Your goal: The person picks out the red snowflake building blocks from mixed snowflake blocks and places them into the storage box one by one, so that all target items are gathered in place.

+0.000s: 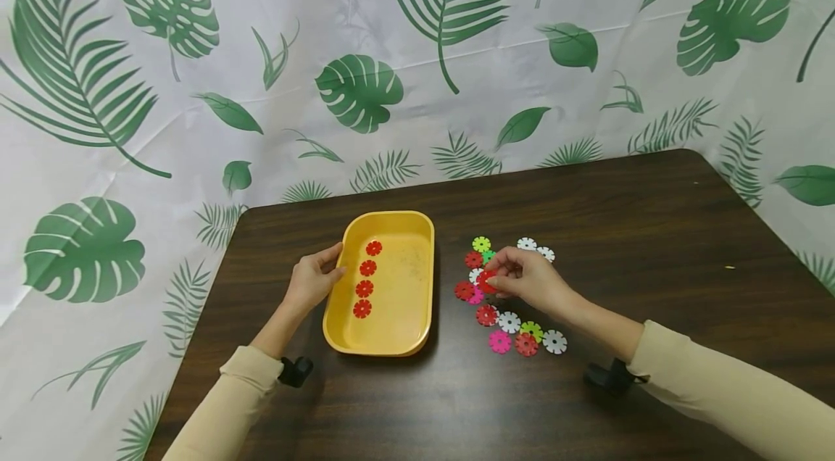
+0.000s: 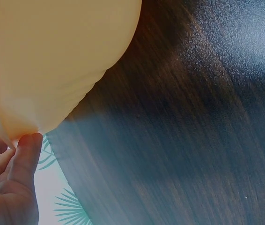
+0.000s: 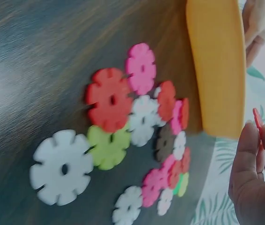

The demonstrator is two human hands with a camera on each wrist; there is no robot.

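Note:
A yellow plastic tray [image 1: 404,287] stands on the table, with several red notched discs [image 1: 364,288] lying in a column along its left side. The left hand [image 1: 313,278] pinches the tray's left rim between thumb and fingers; the left wrist view shows the tray wall [image 2: 57,56] between them. Above the loose discs, the right hand [image 1: 531,280] holds a red notched disc [image 3: 257,117] between thumb and fingertips, clear of the table. Loose discs lie below and around this hand, among them a pink disc [image 1: 499,341] and a white disc [image 1: 554,341]. The right hand covers part of the pile.
The dark wooden table [image 1: 626,229] carries the tray left of the disc pile. Some discs overlap, including a lime green disc [image 3: 108,146] partly under a red disc [image 3: 109,99]. Behind the table hangs a white cloth [image 1: 457,120] printed with green leaves.

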